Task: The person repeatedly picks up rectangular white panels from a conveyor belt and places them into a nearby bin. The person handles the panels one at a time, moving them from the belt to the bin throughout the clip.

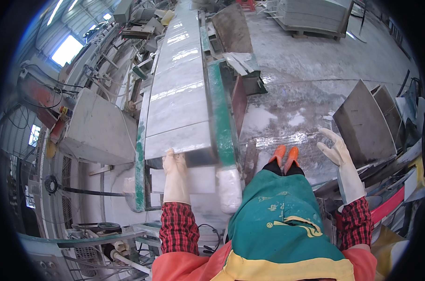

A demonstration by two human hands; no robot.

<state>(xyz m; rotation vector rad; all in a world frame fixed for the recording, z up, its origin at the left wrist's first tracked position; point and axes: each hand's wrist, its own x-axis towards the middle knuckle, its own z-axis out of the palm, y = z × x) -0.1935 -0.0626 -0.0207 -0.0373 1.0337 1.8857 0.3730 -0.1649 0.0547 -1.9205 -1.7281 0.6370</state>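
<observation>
My left hand (176, 175), in a cream rubber glove, grips the near edge of a glossy white stone slab (178, 140); its fingertips are partly hidden at that edge. The slab lies first in a row of similar wet white slabs (177, 89) that stretches away along a green-framed conveyor (220, 110). My right hand (336, 150), gloved alike, is held out to the right above the floor. Its fingers are spread, with nothing in them. Below the near slab edge, a white block or board (203, 180) shows between the green rails.
Brown-grey panels (364, 122) lean at the right, near a heap of offcuts (395, 201). A large pale block-shaped housing (98, 126) stands left of the conveyor. Farther off, stacked sheets (310, 16) rest on a pallet. A black fan-like piece (51, 184) juts in at the lower left.
</observation>
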